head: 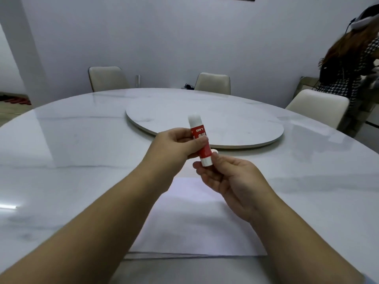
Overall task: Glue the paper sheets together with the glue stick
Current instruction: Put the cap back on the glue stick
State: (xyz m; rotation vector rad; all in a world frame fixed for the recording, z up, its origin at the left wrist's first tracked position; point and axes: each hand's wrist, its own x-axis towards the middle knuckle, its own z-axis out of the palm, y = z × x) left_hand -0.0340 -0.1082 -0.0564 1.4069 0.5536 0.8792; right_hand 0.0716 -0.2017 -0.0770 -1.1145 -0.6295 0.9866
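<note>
A red and white glue stick (202, 140) is held upright and slightly tilted above the table. My left hand (176, 144) grips its red middle from the left. My right hand (227, 179) pinches the white bottom end from below with fingertips and thumb. The top end of the stick is white; I cannot tell whether that is a cap or bare glue. A small white round piece (214, 151) shows just behind my right thumb. A stack of white paper sheets (194, 226) lies flat on the table beneath my forearms, near the front edge.
The round white marble table (61, 160) has a raised turntable (235, 124) at its centre, just beyond my hands. Beige chairs (213, 83) stand around the far side. A person in a checked top (348, 74) stands at the far right.
</note>
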